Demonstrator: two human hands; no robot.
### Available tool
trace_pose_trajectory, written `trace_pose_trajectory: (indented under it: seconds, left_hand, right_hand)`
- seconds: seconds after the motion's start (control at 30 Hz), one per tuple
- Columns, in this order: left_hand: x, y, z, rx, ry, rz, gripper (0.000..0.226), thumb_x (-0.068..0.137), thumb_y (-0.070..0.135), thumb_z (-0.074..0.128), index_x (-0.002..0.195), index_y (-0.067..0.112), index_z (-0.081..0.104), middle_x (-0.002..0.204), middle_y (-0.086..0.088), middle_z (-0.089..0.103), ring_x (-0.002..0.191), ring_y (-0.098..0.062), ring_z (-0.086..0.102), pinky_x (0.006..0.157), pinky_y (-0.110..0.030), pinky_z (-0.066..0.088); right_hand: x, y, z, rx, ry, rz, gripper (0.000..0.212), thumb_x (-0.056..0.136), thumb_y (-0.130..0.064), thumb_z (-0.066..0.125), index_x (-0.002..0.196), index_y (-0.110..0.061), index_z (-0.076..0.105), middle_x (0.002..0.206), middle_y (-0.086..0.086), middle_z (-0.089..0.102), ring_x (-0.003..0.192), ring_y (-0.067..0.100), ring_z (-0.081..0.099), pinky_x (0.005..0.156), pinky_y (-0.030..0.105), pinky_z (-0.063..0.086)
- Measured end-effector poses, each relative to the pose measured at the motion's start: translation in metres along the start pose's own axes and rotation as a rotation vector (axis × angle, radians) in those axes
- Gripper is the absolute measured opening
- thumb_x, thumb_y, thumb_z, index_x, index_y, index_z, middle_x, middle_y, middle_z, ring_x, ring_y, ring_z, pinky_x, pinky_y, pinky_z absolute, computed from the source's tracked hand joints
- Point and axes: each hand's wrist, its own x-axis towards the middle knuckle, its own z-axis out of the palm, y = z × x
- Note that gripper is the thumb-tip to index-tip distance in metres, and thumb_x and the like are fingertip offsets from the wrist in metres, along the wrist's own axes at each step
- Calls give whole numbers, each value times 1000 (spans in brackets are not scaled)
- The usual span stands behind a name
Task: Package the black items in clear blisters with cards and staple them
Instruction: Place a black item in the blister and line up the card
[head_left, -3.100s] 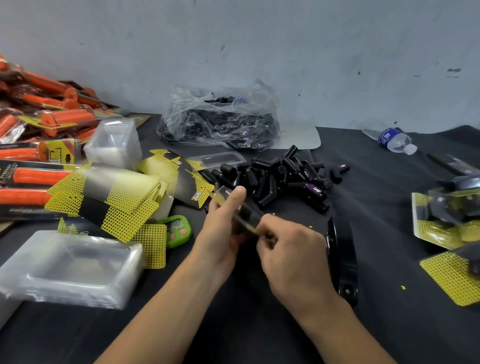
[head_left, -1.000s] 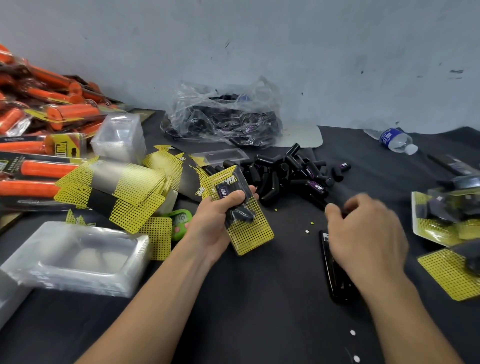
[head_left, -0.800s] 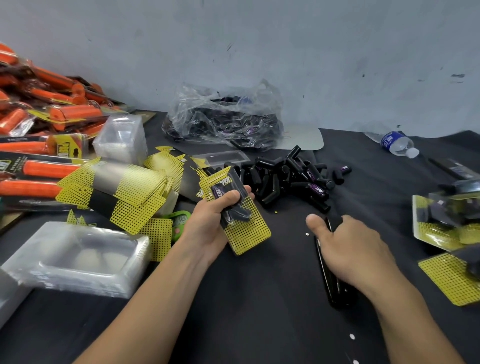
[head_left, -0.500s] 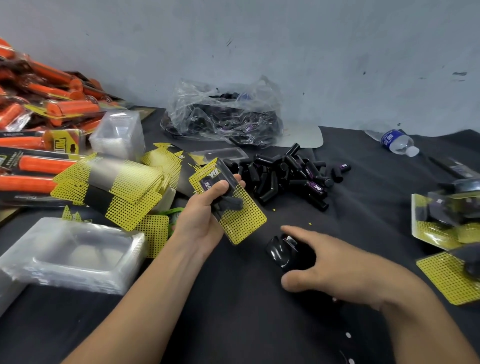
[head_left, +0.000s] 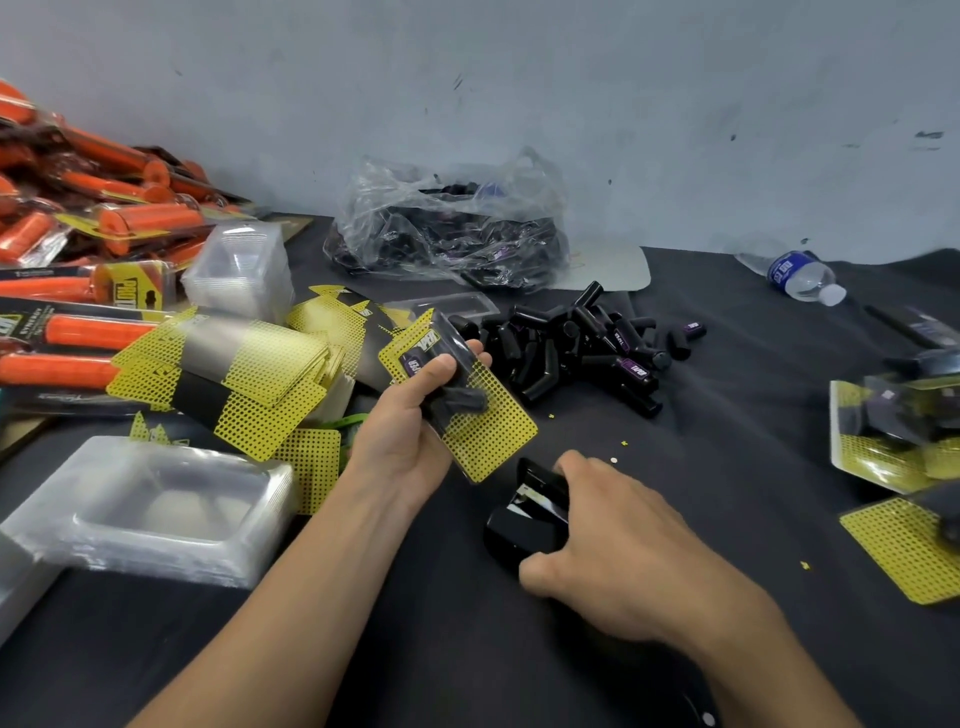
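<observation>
Clear blister (head_left: 470, 364) holding a black item (head_left: 462, 404) is clamped in left fingers (head_left: 441, 370); right fingers (head_left: 576, 467) just beside clasp a stapler (head_left: 524, 525) over the counter (head_left: 727, 467).

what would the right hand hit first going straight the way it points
Likely the carded blister, at its lower corner, held by the left hand; the stapler in the right hand faces it, depth unclear.
</observation>
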Motion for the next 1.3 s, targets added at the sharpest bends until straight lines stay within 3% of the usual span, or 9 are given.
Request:
trace_pose_trajectory:
  seconds: [0.17,0.23,0.37,0.43,0.53,0.77,0.87,1.07,1.3]
  left_hand:
    - [-3,4,-1,-102,-34,-12,50,84,15,63,131,0,65,133,-14,69,104,-21,73,94,-42,59]
    - [-3,5,-1,-110,-44,-17,52,84,16,62,134,1,63,137,-13,66,106,-21,70,105,-44,52]
    - [-4,8,-1,-103,-57,-9,42,85,18,62,123,4,70,119,-10,75,98,-19,74,92,-40,59]
    - [-4,8,-2,-98,-59,0,41,86,18,63,123,4,70,121,-10,74,99,-20,73,99,-43,55]
    - [-3,7,-4,-86,-68,8,35,86,18,64,117,5,75,125,-11,73,105,-22,72,106,-47,50]
    - [-12,4,2,47,-168,-8,29,87,22,60,101,14,84,113,-9,77,99,-17,75,85,-37,63]
    - [-14,1,5,89,-172,-13,29,86,23,61,103,15,84,114,-9,77,103,-21,74,92,-40,61]
    - [-10,3,3,62,-150,1,29,85,23,62,101,14,84,113,-9,77,112,-25,70,95,-41,60]
    - [-11,4,4,47,-167,7,29,85,21,61,101,13,84,110,-9,78,102,-21,73,90,-39,62]
  right_hand:
    - [9,8,-10,491,-50,7,49,48,-52,70,95,-40,63,85,-13,73,67,1,67,57,25,54]
    - [12,7,-8,607,-89,-4,48,50,-46,72,97,-38,67,84,-8,75,66,7,67,59,29,56]
    - [13,6,-4,736,-148,-44,49,52,-36,73,101,-32,69,96,7,76,74,16,68,67,39,56]
    - [13,6,-4,787,-171,-67,49,54,-33,74,102,-30,70,104,14,73,79,21,67,70,43,55]
    - [13,6,-4,828,-200,-93,47,55,-30,74,103,-30,70,106,19,72,81,23,67,71,44,55]
    - [14,6,-3,862,-203,-135,47,59,-30,74,106,-26,71,95,10,71,79,18,64,69,38,53]
    - [16,5,-1,821,-160,-131,49,58,-35,73,105,-22,69,82,-3,63,75,15,58,67,38,49]
    - [17,3,3,861,-114,-127,49,57,-36,72,105,-27,72,84,-5,70,78,15,64,70,39,54]
    - [19,3,5,868,-58,-110,52,53,-39,72,103,-26,73,102,12,75,101,40,70,83,61,58]
